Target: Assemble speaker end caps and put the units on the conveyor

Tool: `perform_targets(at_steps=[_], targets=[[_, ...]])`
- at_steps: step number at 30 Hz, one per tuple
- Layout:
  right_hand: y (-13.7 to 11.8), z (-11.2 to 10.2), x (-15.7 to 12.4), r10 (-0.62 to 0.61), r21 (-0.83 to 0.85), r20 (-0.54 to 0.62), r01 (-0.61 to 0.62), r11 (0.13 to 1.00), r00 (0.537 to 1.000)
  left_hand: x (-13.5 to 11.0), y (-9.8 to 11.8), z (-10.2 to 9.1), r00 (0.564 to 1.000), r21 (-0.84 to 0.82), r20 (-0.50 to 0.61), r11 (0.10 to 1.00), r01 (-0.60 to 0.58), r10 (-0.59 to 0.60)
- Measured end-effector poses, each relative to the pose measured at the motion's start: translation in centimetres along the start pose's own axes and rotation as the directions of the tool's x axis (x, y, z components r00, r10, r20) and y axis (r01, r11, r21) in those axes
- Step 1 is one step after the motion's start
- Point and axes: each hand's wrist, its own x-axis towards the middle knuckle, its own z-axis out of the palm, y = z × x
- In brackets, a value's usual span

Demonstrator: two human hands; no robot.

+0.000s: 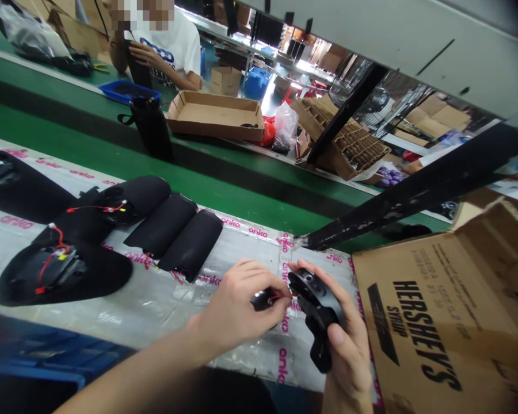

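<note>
My right hand (351,339) is closed around a black plastic part with a grey rounded face (323,293), held on edge above the worktable. Close to its left side, my left hand (242,293) pinches thin red wires (276,298) between thumb and fingertips; whatever sits at their ends is hidden. A small black piece (262,300) shows inside the curl of the left hand. To the left lie several black cylindrical housings (192,244), some with red wires and white connectors coming from their ends, such as the leftmost front housing (99,273).
A Hershey's syrup carton (435,322) stands at the right edge. A black metal post (392,184) slants across the right. Beyond runs a green conveyor belt (242,178) with an upright black cylinder (151,129), a shallow cardboard tray (216,115) and a blue tray (127,92). Another person sits opposite.
</note>
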Motion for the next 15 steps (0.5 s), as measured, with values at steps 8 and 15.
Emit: perform_targets(at_steps=[8, 15], targets=[[0.49, 0.22, -0.39, 0.007, 0.146, -0.022, -0.004, 0.989, 1.0, 0.05, 0.09, 0.22, 0.999, 0.021, -0.021, 0.999, 0.027, -0.026], [0.62, 0.2, -0.67, -0.114, 0.009, -0.005, 0.115, 0.993, 0.993, 0.37, 0.85, 0.71, 0.999, 0.239, 0.012, 0.97, -0.036, 0.034]])
